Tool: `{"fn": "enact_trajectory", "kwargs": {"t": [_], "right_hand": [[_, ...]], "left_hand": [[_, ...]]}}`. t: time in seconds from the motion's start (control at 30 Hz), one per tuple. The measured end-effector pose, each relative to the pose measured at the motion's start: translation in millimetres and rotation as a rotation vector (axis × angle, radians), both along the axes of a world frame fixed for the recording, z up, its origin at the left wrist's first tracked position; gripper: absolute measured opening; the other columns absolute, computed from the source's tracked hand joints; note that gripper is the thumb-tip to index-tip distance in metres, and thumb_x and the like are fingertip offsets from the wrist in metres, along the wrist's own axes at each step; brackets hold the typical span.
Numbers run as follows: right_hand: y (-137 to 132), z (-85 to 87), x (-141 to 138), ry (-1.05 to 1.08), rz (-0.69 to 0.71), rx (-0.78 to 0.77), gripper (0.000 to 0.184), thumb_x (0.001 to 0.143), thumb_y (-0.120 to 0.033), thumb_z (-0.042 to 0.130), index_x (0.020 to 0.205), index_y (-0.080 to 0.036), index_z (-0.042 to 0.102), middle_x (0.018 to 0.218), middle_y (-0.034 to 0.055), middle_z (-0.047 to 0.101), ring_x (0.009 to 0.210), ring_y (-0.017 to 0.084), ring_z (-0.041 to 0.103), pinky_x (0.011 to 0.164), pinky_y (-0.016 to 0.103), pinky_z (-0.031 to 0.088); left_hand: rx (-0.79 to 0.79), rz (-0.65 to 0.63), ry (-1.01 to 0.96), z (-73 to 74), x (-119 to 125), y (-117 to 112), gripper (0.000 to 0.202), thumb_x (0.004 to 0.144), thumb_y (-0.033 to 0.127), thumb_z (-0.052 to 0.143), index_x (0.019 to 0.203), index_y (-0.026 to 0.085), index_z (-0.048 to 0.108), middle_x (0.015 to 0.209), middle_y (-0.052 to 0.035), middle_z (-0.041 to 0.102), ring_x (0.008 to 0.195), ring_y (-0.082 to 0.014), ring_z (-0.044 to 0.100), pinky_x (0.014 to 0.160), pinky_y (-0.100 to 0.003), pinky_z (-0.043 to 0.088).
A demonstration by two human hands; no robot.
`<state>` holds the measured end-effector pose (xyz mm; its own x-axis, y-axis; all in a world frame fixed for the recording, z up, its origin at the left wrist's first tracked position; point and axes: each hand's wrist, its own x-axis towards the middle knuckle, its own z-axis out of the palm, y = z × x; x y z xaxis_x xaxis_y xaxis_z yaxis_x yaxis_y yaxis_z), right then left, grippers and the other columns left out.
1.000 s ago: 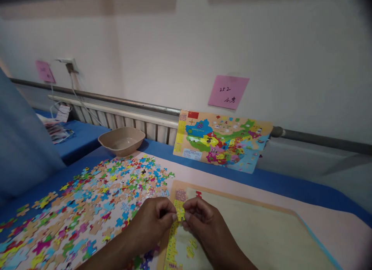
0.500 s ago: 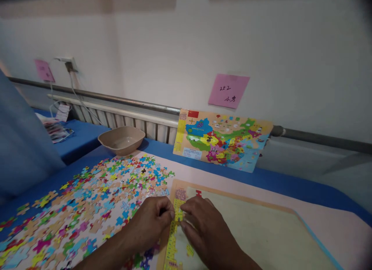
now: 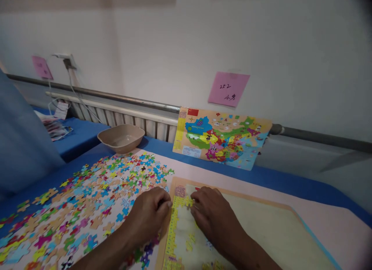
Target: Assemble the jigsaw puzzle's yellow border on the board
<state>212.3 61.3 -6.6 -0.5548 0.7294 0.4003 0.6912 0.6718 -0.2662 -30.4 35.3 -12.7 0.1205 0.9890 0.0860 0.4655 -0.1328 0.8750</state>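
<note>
**Two hands at the wooden puzzle board (image 3: 232,193)**

The left hand (image 3: 147,215) and right hand (image 3: 215,215) lie apart. Between them, a strip of yellow puzzle pieces (image 3: 173,227) runs away along the board's left edge, just beside the left hand. Do they pinch anything? I cannot tell. Loose jigsaw pieces (image 3: 87,208) spread at lower left of the frame.

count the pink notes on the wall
2. One pink note is on the wall at far left, beside the power socket; the other pink note is above the wooden map puzzle. Others may be out of view.
</note>
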Motion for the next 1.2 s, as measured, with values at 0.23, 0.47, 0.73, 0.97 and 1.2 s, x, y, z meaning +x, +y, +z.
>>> {"fn": "enact_trajectory", "kwargs": {"t": [0.23,0.47,0.73,0.97,1.2], "right_hand": [[-1.8,-6.4,-2.4,-0.045,-0.067,-0.175,0.015,0.090,-0.011,0.067,0.100,-0.023,0.065,0.096,0.0039,0.070,0.093,0.025,0.062,0.086,0.038,0.043],[-8.1,-13.4,-14.3,-0.071,-0.067,-0.180,0.018,0.086,-0.006,0.067,0.094,-0.023,0.064,0.095,0.0024,0.069,0.089,0.023,0.059,0.082,0.036,0.040],[-5.7,-17.6,-15.3,-0.092,-0.064,-0.187,0.015,0.089,-0.010,0.069,0.095,-0.023,0.066,0.096,0.0022,0.069,0.089,0.023,0.060,0.082,0.036,0.039],[-0.2,-5.3,-5.8,-0.033,-0.110,-0.255,0.016,0.090,-0.009,0.067,0.096,-0.023,0.063,0.095,0.0017,0.068,0.090,0.023,0.059,0.081,0.034,0.038],[2.7,10.0,4.6,-0.043,-0.106,-0.348,0.015,0.088,-0.012,0.066,0.085,-0.022,0.056,0.087,-0.0005,0.063,0.081,0.019,0.053,0.074,0.032,0.033]], "left_hand": [[0.408,-0.217,0.433,-2.8,-5.1,-0.8,0.026,0.100,0.015,0.047,0.078,0.020,0.059,0.080,-0.0044,0.063,0.081,-0.0217,0.056,0.077,-0.037,0.038],[0.477,-0.383,0.440,-3.8,-3.1,-3.1,0.022,0.096,0.008,0.052,0.081,0.020,0.063,0.086,-0.0058,0.069,0.088,-0.0232,0.058,0.083,-0.038,0.044],[0.417,-0.392,0.429,0.8,-2.2,-6.4,0.018,0.091,0.005,0.054,0.080,0.020,0.057,0.093,-0.0037,0.070,0.094,-0.0233,0.057,0.089,-0.041,0.042],[0.414,-0.391,0.466,-0.7,-3.5,-5.7,0.018,0.089,0.006,0.056,0.080,0.021,0.059,0.099,-0.0050,0.071,0.096,-0.0243,0.058,0.091,-0.041,0.042],[0.436,-0.390,0.477,-2.2,-4.9,-5.3,0.019,0.092,0.008,0.054,0.082,0.022,0.061,0.102,-0.0060,0.072,0.097,-0.0245,0.060,0.093,-0.041,0.045]]}}
